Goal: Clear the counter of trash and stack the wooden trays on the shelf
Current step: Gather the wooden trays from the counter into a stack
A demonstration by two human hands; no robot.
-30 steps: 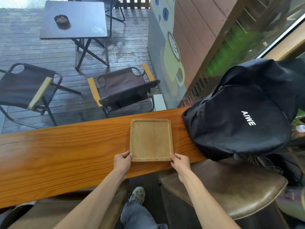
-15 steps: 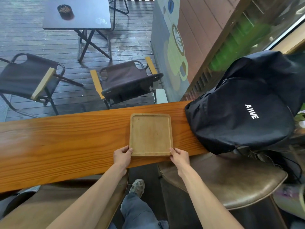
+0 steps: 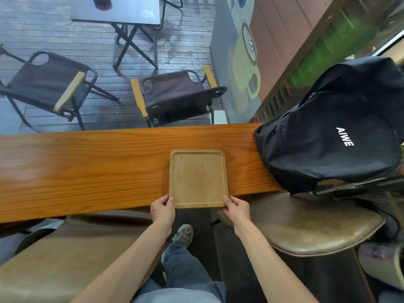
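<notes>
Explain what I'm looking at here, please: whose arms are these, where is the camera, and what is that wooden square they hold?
No machine here: a person wears a wide-angle camera on the head, looking down at their own arms. The left hand and right hand each grip a near corner of a wooden tray that has nothing on it. It lies on a long wooden counter, its near edge reaching the counter's edge. A black backpack sits on the counter to the right. Beyond are folding chairs on a deck.
</notes>
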